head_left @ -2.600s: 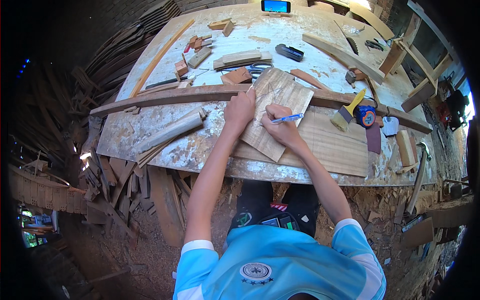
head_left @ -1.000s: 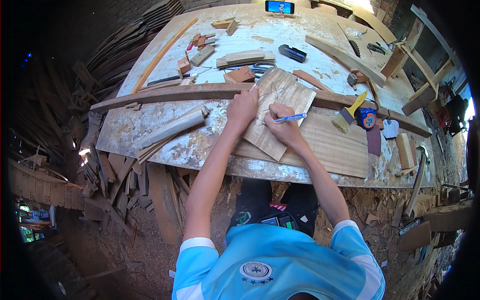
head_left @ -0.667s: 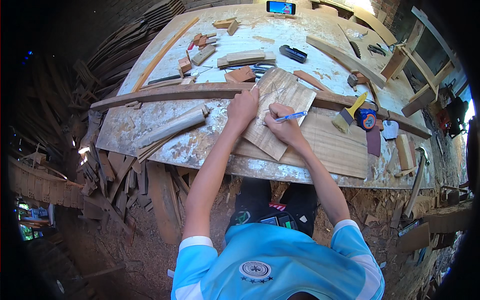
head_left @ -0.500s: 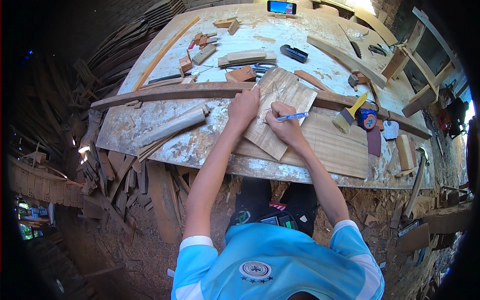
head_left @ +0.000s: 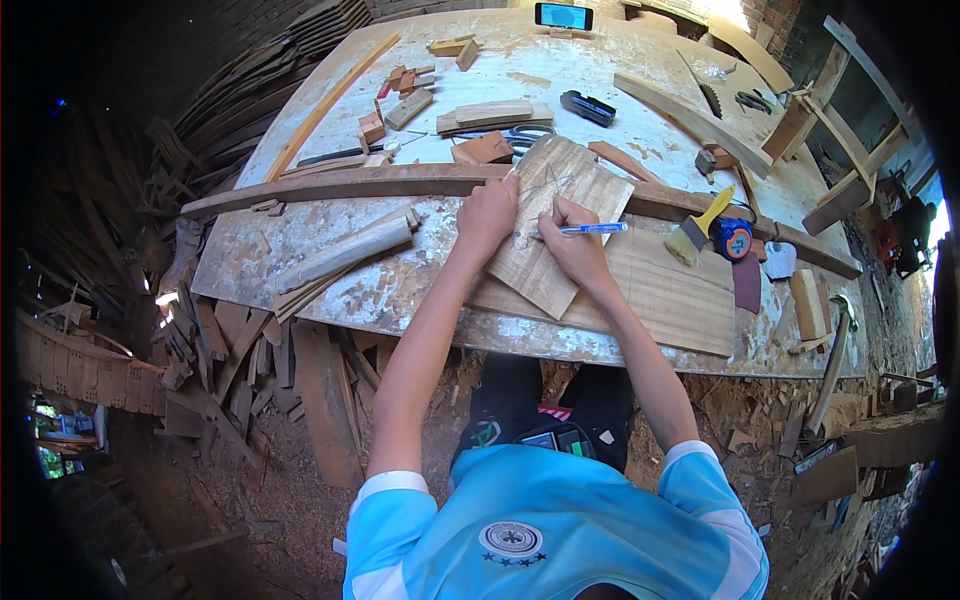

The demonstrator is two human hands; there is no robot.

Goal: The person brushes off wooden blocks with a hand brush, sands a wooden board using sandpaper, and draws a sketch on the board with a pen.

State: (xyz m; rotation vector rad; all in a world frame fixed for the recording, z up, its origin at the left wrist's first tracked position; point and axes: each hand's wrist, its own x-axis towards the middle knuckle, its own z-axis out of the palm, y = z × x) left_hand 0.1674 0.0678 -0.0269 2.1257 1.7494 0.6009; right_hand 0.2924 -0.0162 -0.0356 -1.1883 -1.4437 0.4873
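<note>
A brown wooden board (head_left: 588,188) lies tilted on the workbench, with dark pen lines drawn across its upper part. My left hand (head_left: 488,218) grips the board's left edge, its thumb up along the rim. In my right hand (head_left: 575,243) is a blue and white pen (head_left: 597,228), its tip end down by the board's middle and its barrel pointing right. The heel of that hand rests on the board. Beneath lies a wider flat wooden panel (head_left: 670,290). A long dark wooden rail (head_left: 400,184) runs behind my hands.
On the right lie a yellow-handled paintbrush (head_left: 700,225), a blue tape measure (head_left: 733,238) and a hammer (head_left: 838,350). Scissors (head_left: 527,135), a black tool (head_left: 588,107) and wood offcuts (head_left: 490,112) sit beyond the board. A phone (head_left: 563,16) stands at the far edge.
My right hand has shifted slightly up and right over the board, and the pen has moved with it. My left hand keeps its place. The phone's screen picture differs.
</note>
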